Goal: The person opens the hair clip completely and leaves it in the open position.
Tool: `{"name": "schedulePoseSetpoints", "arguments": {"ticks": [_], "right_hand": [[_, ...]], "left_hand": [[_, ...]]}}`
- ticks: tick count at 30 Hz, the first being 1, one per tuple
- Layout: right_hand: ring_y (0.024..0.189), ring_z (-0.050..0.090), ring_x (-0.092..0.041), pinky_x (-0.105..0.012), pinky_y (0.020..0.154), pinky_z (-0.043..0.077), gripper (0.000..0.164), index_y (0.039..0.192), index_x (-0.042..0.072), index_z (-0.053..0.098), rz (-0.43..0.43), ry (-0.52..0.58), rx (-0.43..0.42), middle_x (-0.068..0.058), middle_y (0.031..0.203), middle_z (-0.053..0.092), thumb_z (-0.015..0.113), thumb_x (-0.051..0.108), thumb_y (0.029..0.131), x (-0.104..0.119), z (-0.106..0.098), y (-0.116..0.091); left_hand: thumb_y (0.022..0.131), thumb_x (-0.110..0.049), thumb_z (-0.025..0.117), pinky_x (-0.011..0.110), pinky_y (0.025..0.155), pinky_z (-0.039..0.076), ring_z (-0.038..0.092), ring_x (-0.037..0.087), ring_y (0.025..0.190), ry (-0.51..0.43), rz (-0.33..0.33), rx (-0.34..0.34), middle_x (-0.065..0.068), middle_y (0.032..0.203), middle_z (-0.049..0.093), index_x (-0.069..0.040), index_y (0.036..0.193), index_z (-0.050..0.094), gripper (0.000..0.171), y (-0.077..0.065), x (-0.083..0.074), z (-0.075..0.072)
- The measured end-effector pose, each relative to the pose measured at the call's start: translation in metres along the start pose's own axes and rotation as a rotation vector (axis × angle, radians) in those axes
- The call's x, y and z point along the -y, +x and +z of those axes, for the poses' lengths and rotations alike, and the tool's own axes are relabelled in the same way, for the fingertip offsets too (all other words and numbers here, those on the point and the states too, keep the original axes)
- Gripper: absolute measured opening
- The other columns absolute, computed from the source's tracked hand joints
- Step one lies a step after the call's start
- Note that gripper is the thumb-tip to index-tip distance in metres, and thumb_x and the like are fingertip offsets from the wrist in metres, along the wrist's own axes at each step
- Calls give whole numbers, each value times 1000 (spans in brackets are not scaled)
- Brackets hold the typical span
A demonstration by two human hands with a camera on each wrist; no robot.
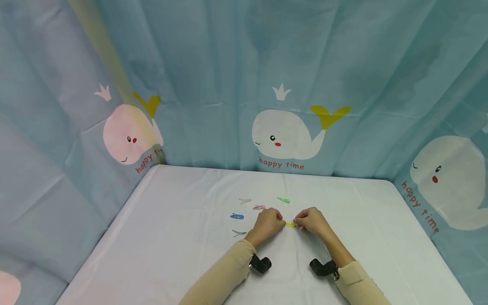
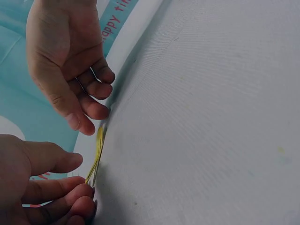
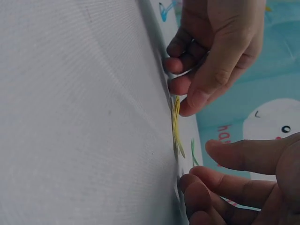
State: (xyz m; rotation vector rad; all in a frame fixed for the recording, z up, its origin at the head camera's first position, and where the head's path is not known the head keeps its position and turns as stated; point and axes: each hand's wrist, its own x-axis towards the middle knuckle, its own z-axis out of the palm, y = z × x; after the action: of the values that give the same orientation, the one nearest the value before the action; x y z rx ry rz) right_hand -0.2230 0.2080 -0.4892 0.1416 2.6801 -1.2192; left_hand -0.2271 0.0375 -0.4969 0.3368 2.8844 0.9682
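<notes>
A yellow snap hair clip [image 1: 290, 224] lies on the white table between the hands. My left hand [image 1: 268, 222] is at the clip's left end; in the left wrist view a fingertip meets the clip [image 2: 99, 147], while the thumb stands apart from the forefinger. At the other end my right hand [image 1: 310, 220] hovers low; in the right wrist view a gap shows between its thumb and bent fingers [image 3: 234, 180], with the clip's tip just beyond them. Both wrists rest close to the tabletop.
Left of the hands lie a blue clip [image 1: 237, 216], a dark green clip [image 1: 239, 232], a pink clip [image 1: 259, 207] and a pale clip [image 1: 245, 200]. A bright green clip [image 1: 283, 199] lies farther back. Blue whale-print curtains [image 1: 213, 106] surround the white table [image 1: 152, 237].
</notes>
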Motion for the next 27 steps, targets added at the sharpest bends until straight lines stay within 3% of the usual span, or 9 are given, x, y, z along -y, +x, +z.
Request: {"name": "schedulePoseSetpoints", "arguments": {"ticks": [8, 17, 27], "right_hand": [[56, 57, -12, -26, 53, 45, 7, 82, 0, 74, 4, -8, 4, -4, 66, 67, 72, 6, 82, 0, 3, 2], [51, 54, -12, -25, 51, 44, 4, 78, 0, 73, -4, -2, 17, -2, 60, 64, 73, 3, 80, -2, 5, 4], [48, 52, -11, -24, 49, 43, 4, 78, -1, 73, 2, 21, 43, -3, 58, 62, 73, 2, 80, 2, 7, 4]], "left_hand": [[81, -11, 75, 23, 61, 47, 57, 10, 66, 24, -7, 1, 0, 76, 70, -8, 80, 74, 4, 4, 0, 4], [80, -6, 74, 21, 58, 44, 54, 8, 60, 49, 37, -33, -2, 69, 67, -10, 73, 72, 8, 2, 1, 7], [79, -4, 74, 21, 56, 41, 50, 8, 59, 42, 40, -33, -3, 67, 64, -9, 73, 71, 9, -2, -2, 2]]}}
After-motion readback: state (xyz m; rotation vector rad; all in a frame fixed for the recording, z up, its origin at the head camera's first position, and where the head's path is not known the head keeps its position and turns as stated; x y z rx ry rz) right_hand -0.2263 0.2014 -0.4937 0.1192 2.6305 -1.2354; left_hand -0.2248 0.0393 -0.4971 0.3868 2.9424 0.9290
